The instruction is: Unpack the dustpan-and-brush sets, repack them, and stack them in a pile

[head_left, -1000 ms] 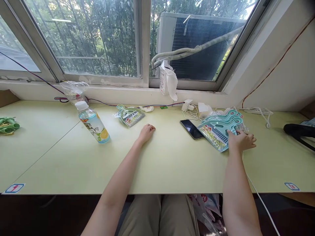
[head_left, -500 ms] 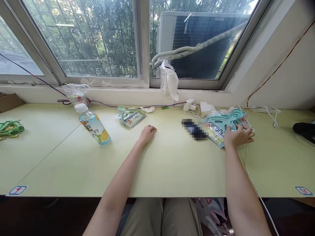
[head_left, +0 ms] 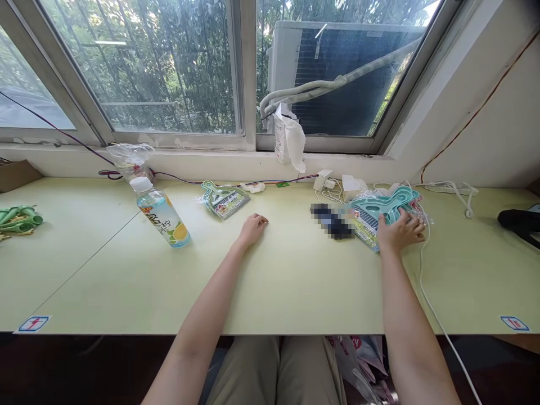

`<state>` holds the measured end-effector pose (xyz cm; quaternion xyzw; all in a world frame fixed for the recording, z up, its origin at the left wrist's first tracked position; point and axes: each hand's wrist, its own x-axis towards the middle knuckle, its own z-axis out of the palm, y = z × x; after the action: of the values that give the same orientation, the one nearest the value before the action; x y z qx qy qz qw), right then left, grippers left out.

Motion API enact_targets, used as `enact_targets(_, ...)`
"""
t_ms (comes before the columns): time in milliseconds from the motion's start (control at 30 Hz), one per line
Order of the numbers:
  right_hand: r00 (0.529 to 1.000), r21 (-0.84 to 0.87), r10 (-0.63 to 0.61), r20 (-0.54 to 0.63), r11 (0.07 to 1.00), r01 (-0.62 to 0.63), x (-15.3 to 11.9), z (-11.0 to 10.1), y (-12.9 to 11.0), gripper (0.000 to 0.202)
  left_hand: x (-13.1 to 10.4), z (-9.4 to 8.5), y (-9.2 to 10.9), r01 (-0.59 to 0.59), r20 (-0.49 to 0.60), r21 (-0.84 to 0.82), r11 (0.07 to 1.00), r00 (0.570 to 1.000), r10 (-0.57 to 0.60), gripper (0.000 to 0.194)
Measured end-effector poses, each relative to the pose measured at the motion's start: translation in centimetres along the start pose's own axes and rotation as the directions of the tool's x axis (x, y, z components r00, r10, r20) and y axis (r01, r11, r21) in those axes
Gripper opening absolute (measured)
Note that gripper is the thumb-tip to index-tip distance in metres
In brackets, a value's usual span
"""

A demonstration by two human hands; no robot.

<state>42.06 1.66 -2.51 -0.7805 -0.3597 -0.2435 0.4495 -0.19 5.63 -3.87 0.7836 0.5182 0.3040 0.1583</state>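
My left hand (head_left: pixel 253 229) rests on the table with its fingers loosely curled together and nothing visible in them. Beyond it lies a single flat plastic-wrapped packet (head_left: pixel 225 201), teal with a printed card, which looks like a small dustpan. Over at the right, my right hand (head_left: pixel 399 232) has its thumb and fingers around the near right edge of a stack of similar packaged teal dustpans (head_left: pixel 373 207). Its fingertips partly hide the edge, so how many packets it grips cannot be seen. A blurred dark object (head_left: pixel 332 221) lies just left of the stack.
A tilted-looking drink bottle (head_left: pixel 162 214) stands left of my left arm. Green tube-like pieces (head_left: pixel 20 219) lie at the far left. A white charger (head_left: pixel 324 180) and cables sit along the back. One white cable (head_left: pixel 425 287) runs past my right arm. A black item (head_left: pixel 521 228) lies far right.
My right hand has shifted slightly left along the stack's edge, and its fingers have drawn in a little. The left hand has stayed in place.
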Motion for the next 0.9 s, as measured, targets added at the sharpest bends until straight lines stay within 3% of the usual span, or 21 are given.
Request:
enact_targets(167, 0.996, 0.034, -0.001, -0.087, 0.999, 0.004, 0.0, -0.3, -0.2, 0.042, -0.1, 0.0, 0.1, 0.011, 0.006, 0.001, 1.0, 1.0, -0.012, 0.024)
enact_targets(267, 0.985, 0.074, -0.064, -0.16, 0.994, 0.077, -0.3, -1.1, -1.1, 0.037, -0.2, -0.1, 0.4, 0.039, -0.023, 0.032, 0.999, 0.999, -0.038, 0.026)
enact_targets(367, 0.961, 0.112, -0.206, -0.185, 0.967, 0.229, -1.3, -2.2, -3.2, 0.033, -0.3, -0.7, 0.5, 0.133, -0.187, 0.163, 0.978, 0.977, -0.101, 0.029)
enact_targets(433, 0.938, 0.138, -0.32, -0.136, 0.931, 0.338, -2.3, -2.7, -4.9, 0.029, -0.4, -1.2, 0.1, 0.254, -0.323, 0.246, 0.935, 0.931, -0.168, 0.033)
enact_targets(500, 0.9, 0.172, -0.434, -0.052, 0.883, 0.436, -3.5, -3.0, -6.7, 0.025, -0.5, -1.8, -0.8, 0.388, -0.394, 0.293, 0.873, 0.882, -0.26, 0.04)
enact_targets(600, 0.811, 0.259, -0.576, 0.099, 0.802, 0.538, -5.7, -3.2, -9.2, 0.025, -0.7, -2.4, -2.4, 0.515, -0.375, 0.325, 0.793, 0.84, -0.392, 0.049)
enact_targets(700, 0.697, 0.37, -0.667, 0.262, 0.737, 0.566, -8.6, -3.2, -11.6, 0.026, -0.8, -2.9, -3.5, 0.553, -0.395, 0.303, 0.776, 0.814, -0.426, 0.049)
enact_targets(800, 0.577, 0.523, -0.727, 0.373, 0.678, 0.517, -12.1, -3.1, -14.1, 0.025, -0.7, -3.4, -3.7, 0.611, -0.472, 0.152, 0.777, 0.735, -0.486, 0.045)
enact_targets(900, 0.428, 0.654, -0.786, 0.447, 0.613, 0.442, -15.4, -2.4, -16.8, 0.023, -0.5, -4.2, -3.7, 0.59, -0.539, -0.06, 0.805, 0.66, -0.524, 0.034)
